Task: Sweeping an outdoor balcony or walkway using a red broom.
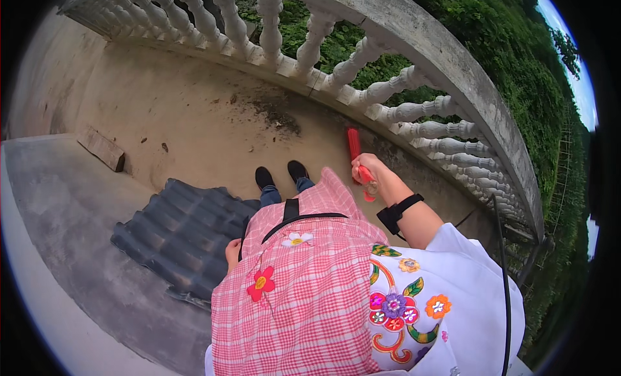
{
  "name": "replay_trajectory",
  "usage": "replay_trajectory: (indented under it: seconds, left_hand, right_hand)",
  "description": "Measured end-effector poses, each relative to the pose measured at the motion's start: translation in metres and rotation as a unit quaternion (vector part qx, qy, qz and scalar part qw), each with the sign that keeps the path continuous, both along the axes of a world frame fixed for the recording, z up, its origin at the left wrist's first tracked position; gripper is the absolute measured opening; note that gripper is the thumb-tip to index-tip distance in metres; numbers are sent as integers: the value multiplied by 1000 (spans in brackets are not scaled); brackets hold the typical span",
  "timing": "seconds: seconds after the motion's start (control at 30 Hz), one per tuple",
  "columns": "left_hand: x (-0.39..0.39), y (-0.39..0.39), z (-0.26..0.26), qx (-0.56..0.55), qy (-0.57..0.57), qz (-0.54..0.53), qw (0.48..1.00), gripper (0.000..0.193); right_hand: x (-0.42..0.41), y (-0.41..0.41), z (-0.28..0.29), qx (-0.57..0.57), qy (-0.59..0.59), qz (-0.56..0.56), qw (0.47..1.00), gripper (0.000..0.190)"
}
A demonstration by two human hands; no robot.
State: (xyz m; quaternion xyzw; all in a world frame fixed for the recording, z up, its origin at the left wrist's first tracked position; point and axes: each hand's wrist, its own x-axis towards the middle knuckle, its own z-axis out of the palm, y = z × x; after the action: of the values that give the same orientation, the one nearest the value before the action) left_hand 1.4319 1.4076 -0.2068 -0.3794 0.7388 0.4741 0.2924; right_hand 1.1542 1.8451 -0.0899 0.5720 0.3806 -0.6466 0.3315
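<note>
My right hand (367, 165) is closed around a long red bundle (354, 142), out in front of my body on the right. Its ribbed red part sticks out beyond my fist, and a crumpled, partly clear end hangs below it. What the bundle is made of cannot be told. My left hand (233, 252) is low at my left side, mostly hidden by the red-and-white checked apron (310, 264) and a black strap. Whether its fingers hold anything is not visible. Just beyond that hand lies a dark corrugated roofing sheet (189, 235).
A concrete balustrade (407, 17) with turned balusters curves across the front and right, greenery behind it. A rough block (102, 149) lies at the left. Dirt and dry leaves (279, 118) litter the concrete floor (194, 109). A black cable (506, 298) hangs at my right.
</note>
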Motion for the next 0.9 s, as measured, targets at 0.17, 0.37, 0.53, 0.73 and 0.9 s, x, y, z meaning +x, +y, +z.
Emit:
replay_trajectory:
  seconds: [0.17, 0.37, 0.53, 0.73, 0.9]
  left_hand:
    - [23, 13, 1, -4, 4, 39, 999, 24]
    - [14, 31, 18, 8, -3, 88, 996, 19]
    - [-8, 40, 21, -3, -21, 100, 995, 17]
    - [4, 43, -1, -66, -32, 90, 993, 17]
    - [27, 46, -12, -50, -36, 110, 992, 18]
  right_hand:
    - [-44, -125, -1, 53, 86, 192, 976, 11]
    - [-49, -92, 25, -10, 69, 251, 965, 16]
    - [3, 23, 78, -81, 30, 126, 988, 12]
    - [12, 46, 49, -97, -74, 27, 992, 13]
    - [-24, -5, -12, 9, -41, 50, 998, 16]
